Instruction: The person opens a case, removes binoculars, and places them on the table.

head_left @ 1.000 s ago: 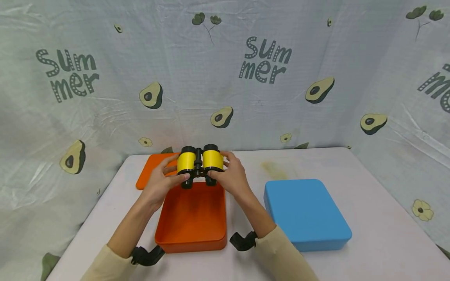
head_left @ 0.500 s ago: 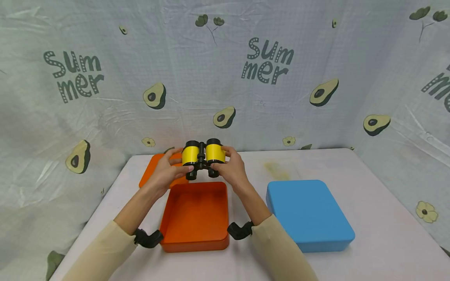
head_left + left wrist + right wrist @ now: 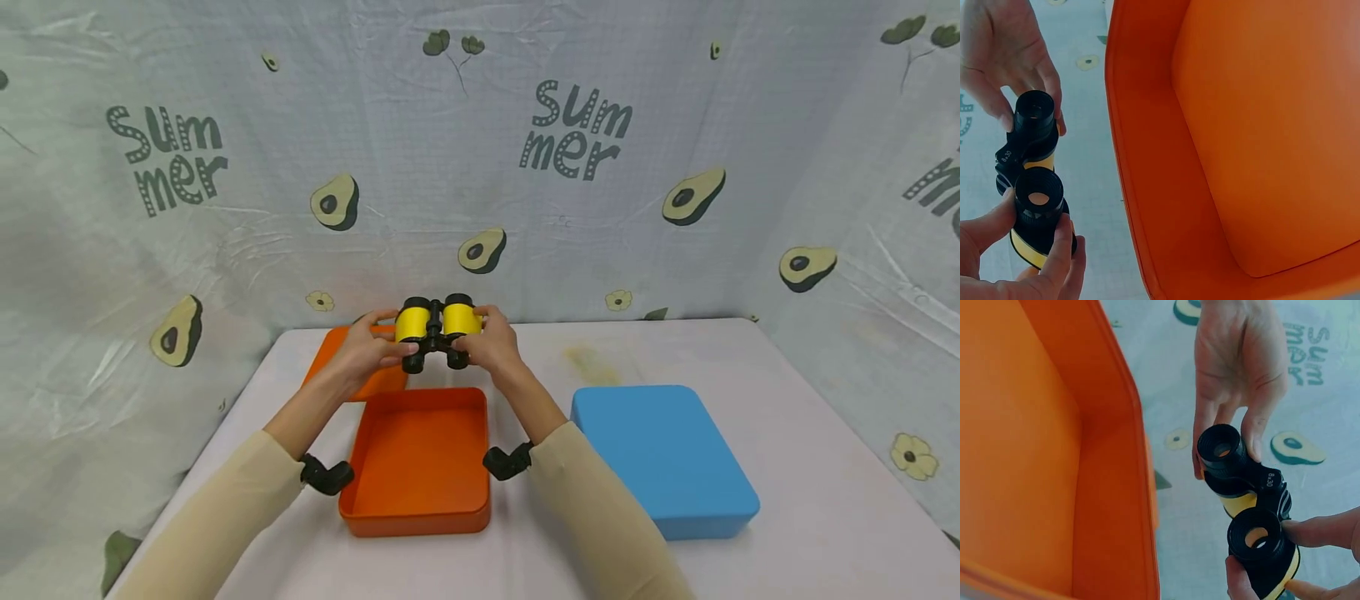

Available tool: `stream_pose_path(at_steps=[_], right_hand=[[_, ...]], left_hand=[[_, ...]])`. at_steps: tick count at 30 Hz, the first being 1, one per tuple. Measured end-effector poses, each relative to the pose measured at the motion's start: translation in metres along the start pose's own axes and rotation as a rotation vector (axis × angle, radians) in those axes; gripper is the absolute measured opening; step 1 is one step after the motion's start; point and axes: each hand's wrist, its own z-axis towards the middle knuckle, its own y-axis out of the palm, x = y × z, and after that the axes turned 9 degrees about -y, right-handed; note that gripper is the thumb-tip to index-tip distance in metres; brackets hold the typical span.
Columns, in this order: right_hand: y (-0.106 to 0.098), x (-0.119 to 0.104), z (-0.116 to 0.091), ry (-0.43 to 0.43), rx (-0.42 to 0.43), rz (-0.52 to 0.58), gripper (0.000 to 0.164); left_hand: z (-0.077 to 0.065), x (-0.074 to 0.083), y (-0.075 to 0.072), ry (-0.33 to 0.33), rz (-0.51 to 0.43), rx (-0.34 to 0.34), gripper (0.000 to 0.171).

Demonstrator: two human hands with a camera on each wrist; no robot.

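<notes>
A pair of binoculars, black with yellow barrels, is held up between my two hands beyond the far edge of an open orange box. My left hand grips the left barrel, thumb by its eyepiece. On the other barrel my right hand has its fingers curled around the outer side. The eyepieces point back toward me. Both wrist views show the binoculars with their eyepieces facing the camera and "8x30" printed near the hinge; in the right wrist view the binoculars are beside the orange wall.
A flat orange lid lies behind the box on the left, partly covered by the left hand. To the right sits a closed-looking blue box. The white table ends at a printed curtain behind.
Both hands have carried the binoculars farther away from me, from the orange box's far rim to beyond it. The grip looks the same, and the boxes stay put.
</notes>
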Motion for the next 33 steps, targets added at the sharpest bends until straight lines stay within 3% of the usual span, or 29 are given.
stream_pose_path(at_steps=[12,21,33], right_hand=[[-0.003,-0.005,0.03,0.095,-0.071,-0.023,0.071],[-0.004,0.005,0.045,0.155,-0.082,-0.022,0.066],[-0.002,0.03,0.058,0.179,-0.113,-0.018,0.067]], left_hand=[[0.025,0.006,0.004,-0.078,-0.011,-0.03,0.082],[0.045,0.009,0.013,-0.136,-0.036,-0.026,0.083],[0.059,0.005,0.017,-0.177,0.046,-0.048,0.082]])
